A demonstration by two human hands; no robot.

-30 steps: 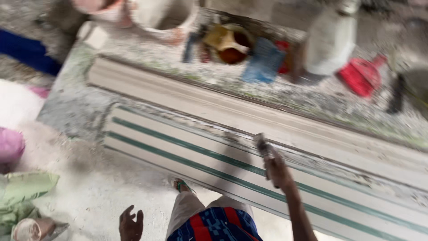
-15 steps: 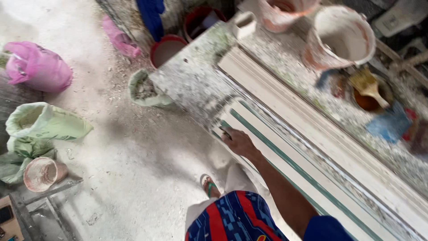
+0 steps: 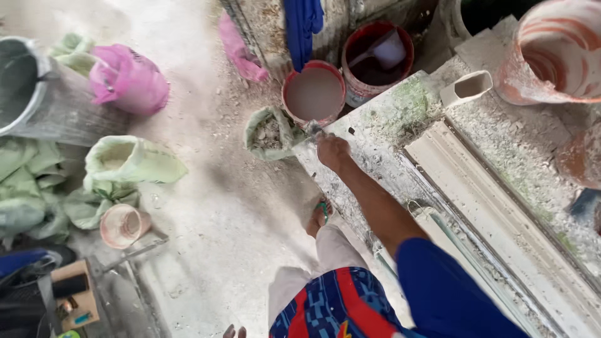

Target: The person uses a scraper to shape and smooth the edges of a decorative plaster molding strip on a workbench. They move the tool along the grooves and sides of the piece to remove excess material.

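Scraper (image 3: 313,129) sits at the bench (image 3: 375,125) corner, gripped in my right hand (image 3: 332,150), its tip just by the red bucket (image 3: 313,94) of grey slurry and the green sack (image 3: 268,133) of rubble. White moulding (image 3: 488,188) lies along the bench behind my arm. Left hand (image 3: 233,331): only fingertips show at the bottom edge, grip can't tell.
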